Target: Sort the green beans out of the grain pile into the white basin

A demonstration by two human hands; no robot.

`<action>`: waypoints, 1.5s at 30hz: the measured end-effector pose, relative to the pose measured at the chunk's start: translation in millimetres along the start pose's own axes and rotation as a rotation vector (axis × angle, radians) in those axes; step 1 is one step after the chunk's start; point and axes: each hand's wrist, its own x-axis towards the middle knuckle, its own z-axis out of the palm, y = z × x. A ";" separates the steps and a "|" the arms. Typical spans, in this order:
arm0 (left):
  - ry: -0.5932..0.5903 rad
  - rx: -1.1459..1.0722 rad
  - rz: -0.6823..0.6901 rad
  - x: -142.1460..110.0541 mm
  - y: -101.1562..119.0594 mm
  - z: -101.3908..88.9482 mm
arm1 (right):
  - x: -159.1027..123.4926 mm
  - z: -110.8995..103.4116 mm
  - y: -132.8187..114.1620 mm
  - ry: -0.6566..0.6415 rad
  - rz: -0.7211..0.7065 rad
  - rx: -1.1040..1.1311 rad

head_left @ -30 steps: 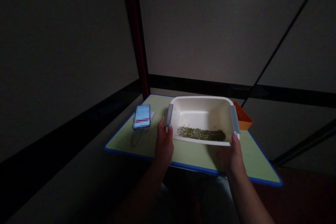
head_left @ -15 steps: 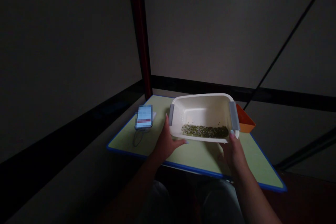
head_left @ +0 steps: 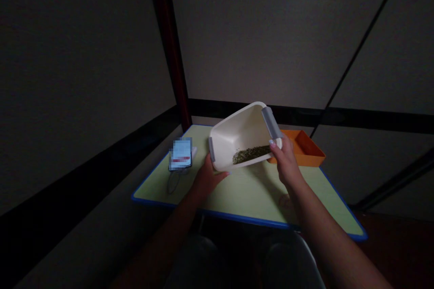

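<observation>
A white plastic basin (head_left: 233, 128) with grey handles is held above the table, its open side facing me and its right end raised. Small green beans or grains (head_left: 252, 153), too small to tell exactly, lie along its lower wall. My left hand (head_left: 207, 176) grips the lower left corner, with the thumb along the near rim. At the lower right corner, by the grey handle, my right hand (head_left: 284, 158) is closed on the basin with its thumb on the rim. Fingers of both hands are partly hidden behind it.
An orange tray (head_left: 310, 159) stands on the table behind my right hand, partly covered by the basin. To the left a phone (head_left: 182, 153) with a lit, blurred screen rests near a cable (head_left: 172, 183). The pale green table (head_left: 237, 198) has a blue edge, with walls close behind and left.
The basin's right end has risen and the basin has shifted left, tilting it. The green grains now slope with it, and more of the orange tray shows.
</observation>
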 end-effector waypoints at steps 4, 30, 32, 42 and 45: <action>0.004 0.006 -0.028 12.1 -5.5 2.7 | 10.9 11.7 -5.6 -0.024 -0.007 -0.038; -0.030 0.217 -0.050 66.4 -16.8 31.7 | 24.1 21.8 21.3 -0.013 -0.173 -0.152; -0.051 0.262 -0.083 66.5 -14.6 32.1 | 23.6 22.0 19.9 -0.023 -0.181 -0.179; -0.098 0.398 -0.113 68.0 -15.0 32.9 | 17.4 23.2 22.0 -0.039 -0.206 -0.226; -0.101 0.442 -0.117 68.3 -15.7 34.5 | 16.2 23.5 23.1 -0.036 -0.206 -0.233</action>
